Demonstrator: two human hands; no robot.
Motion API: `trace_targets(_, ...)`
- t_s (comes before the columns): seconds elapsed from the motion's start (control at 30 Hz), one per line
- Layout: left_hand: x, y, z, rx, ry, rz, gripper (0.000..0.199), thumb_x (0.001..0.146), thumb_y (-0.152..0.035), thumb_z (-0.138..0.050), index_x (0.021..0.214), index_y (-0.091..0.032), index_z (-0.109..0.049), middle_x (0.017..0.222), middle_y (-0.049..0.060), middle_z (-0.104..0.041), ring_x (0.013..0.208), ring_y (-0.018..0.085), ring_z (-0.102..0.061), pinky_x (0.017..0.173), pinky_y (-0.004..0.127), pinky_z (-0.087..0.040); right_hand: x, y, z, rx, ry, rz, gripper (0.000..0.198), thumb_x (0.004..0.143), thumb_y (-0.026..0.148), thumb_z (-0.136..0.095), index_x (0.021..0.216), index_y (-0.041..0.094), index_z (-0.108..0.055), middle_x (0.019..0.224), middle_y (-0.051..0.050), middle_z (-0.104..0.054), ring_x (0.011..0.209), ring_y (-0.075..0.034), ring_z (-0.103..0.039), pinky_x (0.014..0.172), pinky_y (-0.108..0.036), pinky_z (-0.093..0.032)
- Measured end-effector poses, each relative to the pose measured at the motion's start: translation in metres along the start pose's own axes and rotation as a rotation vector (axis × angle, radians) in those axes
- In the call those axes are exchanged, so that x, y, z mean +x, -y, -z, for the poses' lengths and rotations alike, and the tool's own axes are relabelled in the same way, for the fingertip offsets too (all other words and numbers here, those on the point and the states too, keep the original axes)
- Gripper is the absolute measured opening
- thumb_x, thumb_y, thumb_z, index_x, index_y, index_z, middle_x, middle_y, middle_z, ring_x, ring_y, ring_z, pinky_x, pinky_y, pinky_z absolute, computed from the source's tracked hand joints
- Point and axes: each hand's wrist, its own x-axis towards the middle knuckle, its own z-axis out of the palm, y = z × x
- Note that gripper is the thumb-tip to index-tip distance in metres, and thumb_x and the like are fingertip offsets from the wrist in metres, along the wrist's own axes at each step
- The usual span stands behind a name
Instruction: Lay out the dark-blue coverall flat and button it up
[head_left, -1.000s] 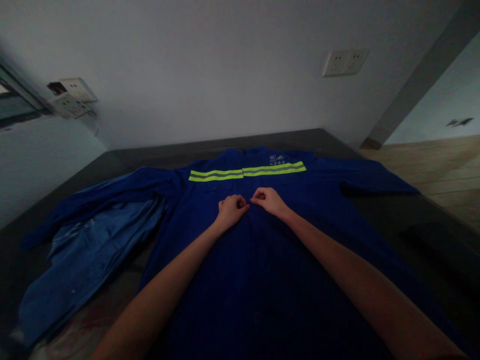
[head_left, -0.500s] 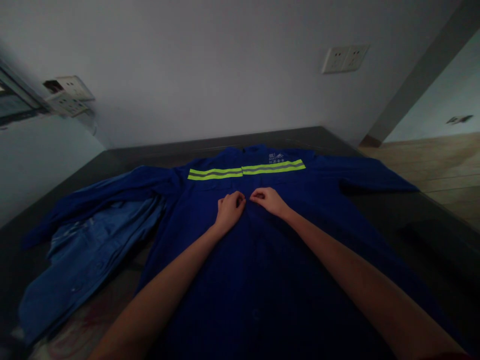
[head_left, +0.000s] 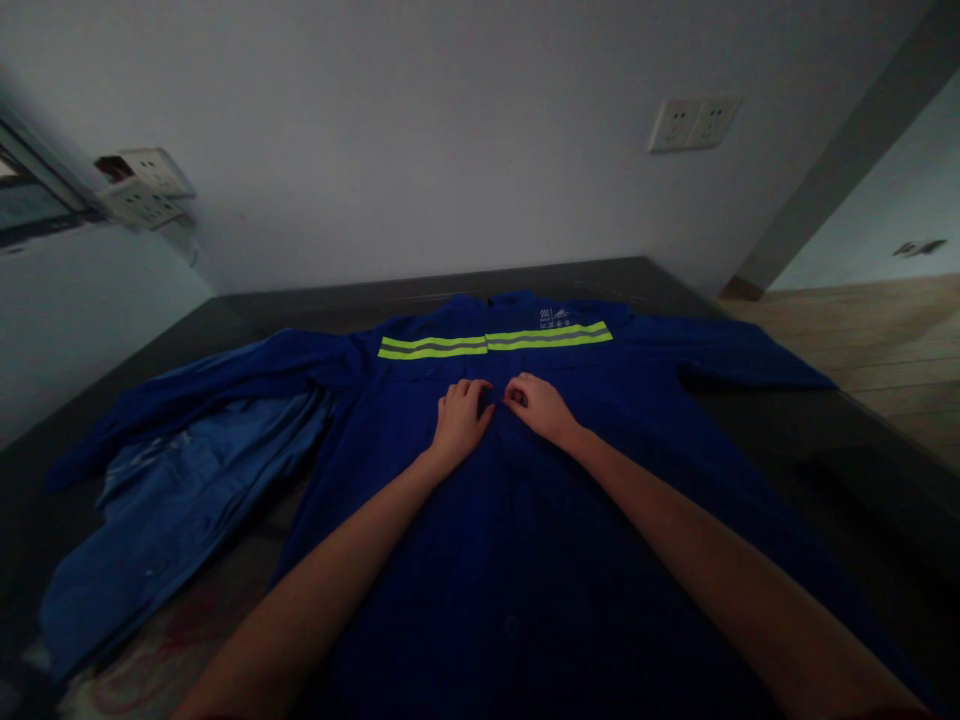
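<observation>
A dark blue work jacket lies spread out front side up, its collar towards the wall and its sleeves out to both sides. A yellow-green reflective band crosses its chest, with a small white print above on the right. On the front opening, just below the band, my left hand rests with thumb and forefinger apart. Close beside it, my right hand has its fingers curled and the tips together at the jacket's front edge. The cloth at those fingertips is dark and hard to make out.
The jacket covers much of a dark table against a wall. A lighter blue folded garment lies at left, partly under the sleeve. A dark object lies at right. Sockets are on the wall.
My left thumb and forefinger have parted from a pinch. My right fingers have curled more, staying at the same spot. The jacket lies as before.
</observation>
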Motion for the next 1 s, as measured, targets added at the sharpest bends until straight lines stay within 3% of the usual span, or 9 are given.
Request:
trace_targets(0.2,-0.001,-0.001,0.001,0.047,0.019,-0.004,0.028,0.087,-0.024,-0.055,0.115,-0.023,-0.053,0.115,0.007,-0.058,0.108,0.026,-0.050,0.087,0.040,-0.040,-0.002,0.002,-0.001,-0.037,-0.002,0.006,0.006,0.083,0.020,-0.063,0.079,0.018,-0.059,0.071,0.001,-0.050,0.069,-0.014,-0.048,0.064,-0.025,-0.034)
trace_targets(0.73,-0.004,-0.003,-0.001,0.109,0.001,-0.022,0.025,0.089,-0.027,-0.052,0.114,-0.024,-0.054,0.115,0.007,-0.058,0.107,0.026,-0.049,0.087,0.040,-0.040,-0.007,0.010,0.000,-0.080,-0.016,-0.005,0.005,0.085,0.017,-0.059,0.080,0.017,-0.059,0.074,0.000,-0.051,0.073,-0.015,-0.048,0.066,-0.025,-0.033)
trace_targets(0.87,-0.006,-0.003,-0.001,0.112,-0.002,-0.041,0.026,0.089,-0.027,-0.051,0.115,-0.023,-0.054,0.114,0.008,-0.058,0.107,0.027,-0.049,0.086,0.041,-0.040,-0.019,0.025,0.012,-0.044,-0.014,0.006,0.006,0.087,0.016,-0.055,0.086,0.017,-0.061,0.078,-0.001,-0.054,0.075,-0.014,-0.051,0.070,-0.025,-0.037)
trace_targets(1.0,-0.009,-0.005,-0.001,0.116,-0.007,-0.085,0.027,0.089,-0.026,-0.049,0.115,-0.023,-0.055,0.116,0.008,-0.057,0.110,0.026,-0.048,0.090,0.042,-0.037,-0.046,0.058,0.031,-0.015,-0.011,0.071,0.006,0.088,0.017,-0.055,0.089,0.017,-0.061,0.084,-0.002,-0.057,0.082,-0.015,-0.052,0.072,-0.024,-0.038)
